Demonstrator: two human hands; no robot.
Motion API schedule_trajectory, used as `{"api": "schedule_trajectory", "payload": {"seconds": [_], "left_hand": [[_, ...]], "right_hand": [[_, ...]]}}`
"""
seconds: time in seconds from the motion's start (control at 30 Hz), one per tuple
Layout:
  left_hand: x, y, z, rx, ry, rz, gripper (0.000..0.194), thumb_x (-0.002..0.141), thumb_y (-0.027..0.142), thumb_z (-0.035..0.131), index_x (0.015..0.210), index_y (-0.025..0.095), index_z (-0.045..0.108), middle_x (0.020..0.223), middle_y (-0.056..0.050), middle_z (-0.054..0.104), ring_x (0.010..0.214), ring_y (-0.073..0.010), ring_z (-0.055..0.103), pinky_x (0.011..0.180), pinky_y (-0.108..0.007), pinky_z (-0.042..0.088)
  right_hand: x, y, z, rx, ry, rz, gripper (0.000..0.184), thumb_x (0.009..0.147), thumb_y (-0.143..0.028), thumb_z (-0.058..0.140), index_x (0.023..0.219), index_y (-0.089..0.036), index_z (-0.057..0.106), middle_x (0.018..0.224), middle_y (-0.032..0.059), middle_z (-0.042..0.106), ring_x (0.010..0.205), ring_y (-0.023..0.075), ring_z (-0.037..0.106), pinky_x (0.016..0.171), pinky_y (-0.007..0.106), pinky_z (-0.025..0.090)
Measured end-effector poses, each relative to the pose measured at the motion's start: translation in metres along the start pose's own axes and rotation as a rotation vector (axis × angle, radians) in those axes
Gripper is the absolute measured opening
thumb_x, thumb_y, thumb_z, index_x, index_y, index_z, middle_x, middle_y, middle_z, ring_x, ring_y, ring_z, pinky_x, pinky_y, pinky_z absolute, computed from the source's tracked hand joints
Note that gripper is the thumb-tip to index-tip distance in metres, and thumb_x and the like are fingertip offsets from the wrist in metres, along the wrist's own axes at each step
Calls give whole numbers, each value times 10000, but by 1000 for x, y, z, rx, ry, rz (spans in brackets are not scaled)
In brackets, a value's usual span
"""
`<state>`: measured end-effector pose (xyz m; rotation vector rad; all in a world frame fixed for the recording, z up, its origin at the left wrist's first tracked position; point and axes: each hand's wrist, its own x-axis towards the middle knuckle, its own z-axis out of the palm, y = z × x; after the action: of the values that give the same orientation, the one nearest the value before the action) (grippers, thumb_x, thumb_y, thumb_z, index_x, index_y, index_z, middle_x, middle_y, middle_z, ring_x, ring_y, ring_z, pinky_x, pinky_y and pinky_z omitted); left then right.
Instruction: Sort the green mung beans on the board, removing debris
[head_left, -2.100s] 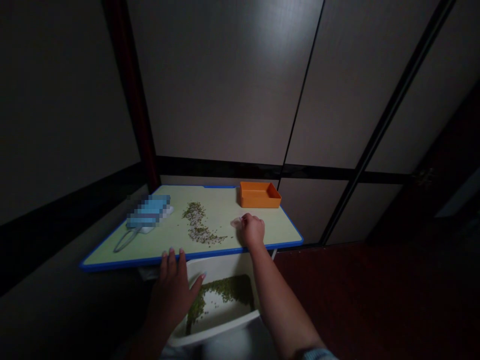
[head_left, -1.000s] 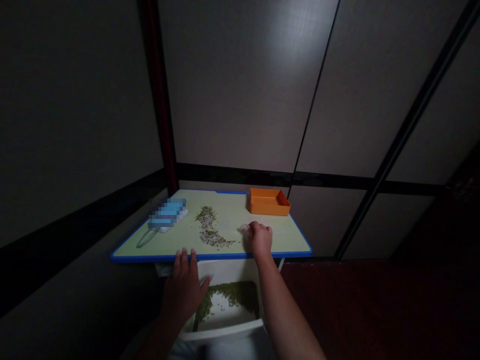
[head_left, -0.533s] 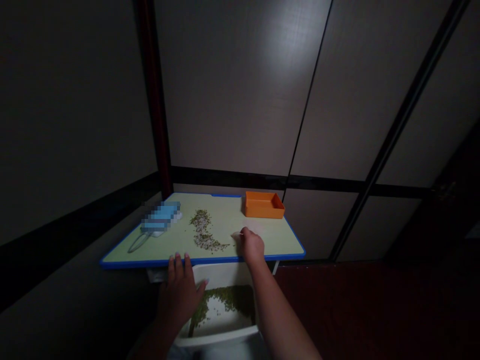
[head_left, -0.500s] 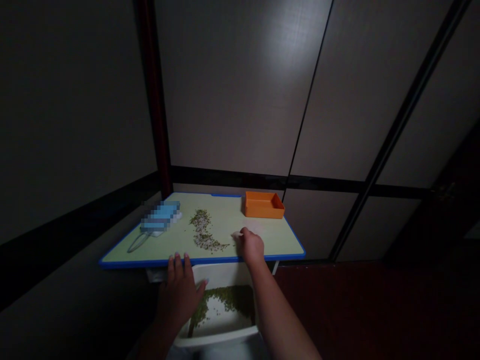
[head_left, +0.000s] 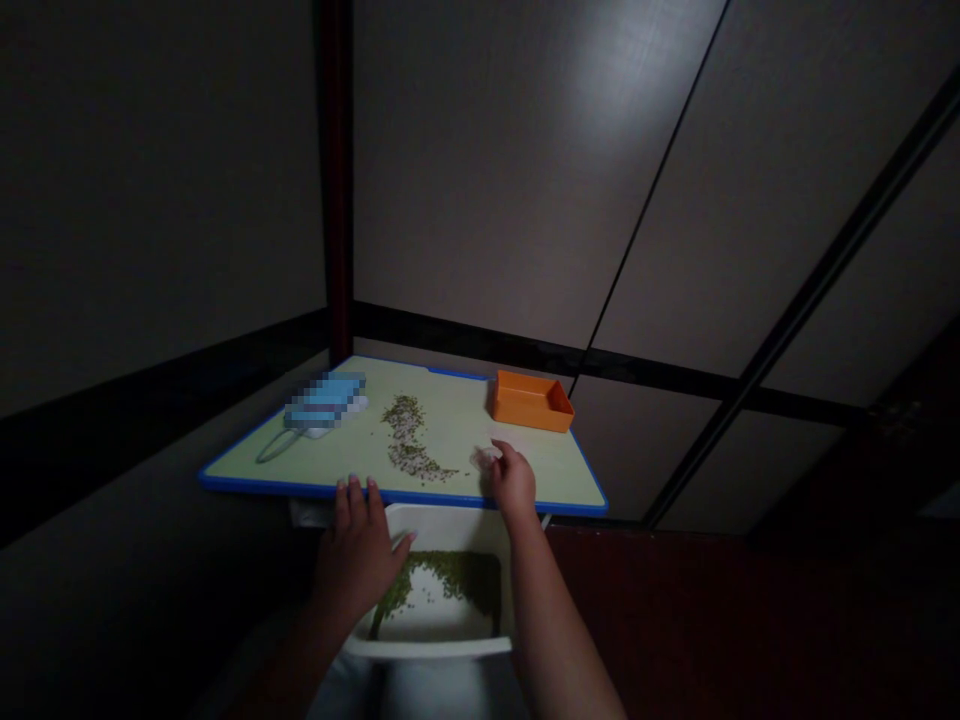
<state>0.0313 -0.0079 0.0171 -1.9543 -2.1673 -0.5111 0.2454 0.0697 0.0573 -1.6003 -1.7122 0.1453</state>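
Translucent piece (head_left: 484, 458) near curved, speckled grain trail (head_left: 406, 430)

This seems to be a room in a home. Tall panels (head_left: 495, 160), similar to the doors of a wardrobe, stand behind a small table (head_left: 456, 412) with a blue edge, and the floor (head_left: 637, 620), of dark reddish colour, lies in quite dim light.

L hand (head_left: 358, 555) palm down, fingers fwd, thumb out, R hand (head_left: 514, 482) w/ fingers curled, R forearm (head_left: 559, 615) bare
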Motion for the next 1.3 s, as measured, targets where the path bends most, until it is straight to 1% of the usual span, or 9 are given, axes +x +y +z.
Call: {"api": "schedule_trajectory", "payload": {"seconds": [0.1, 0.23, 0.5, 0.6, 0.77, 0.9, 1.0, 1.13, 1.3], "left_hand": [[1, 0, 3, -13, 15, -4, 880, 760, 481, 472, 1421, -53, 240, 1516, -308, 208, 1439, -418, 98, 1011, -503, 370], [1, -1, 7, -25, 28, -7, 880, 761, 478, 470, 1420, -54, 236, 1515, -315, 199, 1439, -422, 85, 1010, -504, 368], [-1, -3, 11, -30, 49, 2, 861, 778, 472, 443, 1426, -50, 222, 1521, -310, 179, 1444, -411, 61, 1016, -499, 360], [0, -3, 11, -44, 45, 3, 876, 766, 481, 457, 1422, -54, 229, 1518, -312, 187, 1440, -414, 72, 1015, -503, 358], [1, -3, 9, -57, 37, 4, 895, 749, 478, 473, 1420, -62, 226, 1512, -320, 193, 1433, -425, 93, 1015, -516, 353], [1, -3, 8, -58, 30, 12, 899, 750, 486, 464, 1414, -72, 229, 1505, -333, 194, 1432, -433, 82, 1003, -520, 362], [1, -4, 9, -56, 48, 19, 904, 750, 500, 458, 1410, -77, 236, 1501, -337, 197, 1431, -435, 81, 1000, -520, 363], [2, -6, 14, -61, 70, 29, 897, 751, 496, 445, 1401, -89, 243, 1496, -345, 201, 1429, -440, 78, 995, -521, 366], [2, -7, 16, -73, 84, 39, 885, 757, 478, 450, 1394, -101, 245, 1494, -348, 198, 1434, -432, 56, 1045, -508, 322]], "right_hand": [[0, 2, -1, 41, 2, -1, 331, 837, -146, 486, 1117, -231, 641, 825, 17, 653, 779, 159, 570, 757, 257, 405], [0, 1, -4, 67, -36, 8, 256, 834, -172, 508, 1016, -256, 666, 805, -1, 656, 801, 163, 568, 780, 274, 393], [0, 3, -4, 121, -99, 59, 255, 840, -197, 491, 1001, -277, 672, 819, -24, 674, 827, 156, 579, 801, 281, 384], [0, 3, -4, 93, -125, 53, 247, 851, -208, 496, 1007, -287, 672, 823, -25, 680, 857, 163, 579, 820, 297, 363], [-1, -6, -8, -93, -121, 18, 248, 848, -196, 515, 1018, -300, 662, 982, 5, 684, 995, 196, 541, 866, 349, 286], [-2, -13, -9, -191, -122, -4, 239, 877, -203, 486, 1036, -295, 638, 1014, 20, 664, 1015, 199, 516, 859, 351, 249], [-3, -16, -8, -219, -132, -23, 231, 897, -218, 474, 1054, -299, 624, 1035, 21, 646, 1013, 190, 507, 854, 343, 236], [-4, -18, -5, -223, -137, -93, 209, 915, -255, 485, 1070, -307, 614, 1025, 18, 633, 1019, 183, 511, 853, 335, 232], [-4, -19, 0, -182, -172, -181, 235, 909, -231, 508, 1098, -311, 622, 989, 22, 611, 983, 168, 530, 794, 292, 265]]}}
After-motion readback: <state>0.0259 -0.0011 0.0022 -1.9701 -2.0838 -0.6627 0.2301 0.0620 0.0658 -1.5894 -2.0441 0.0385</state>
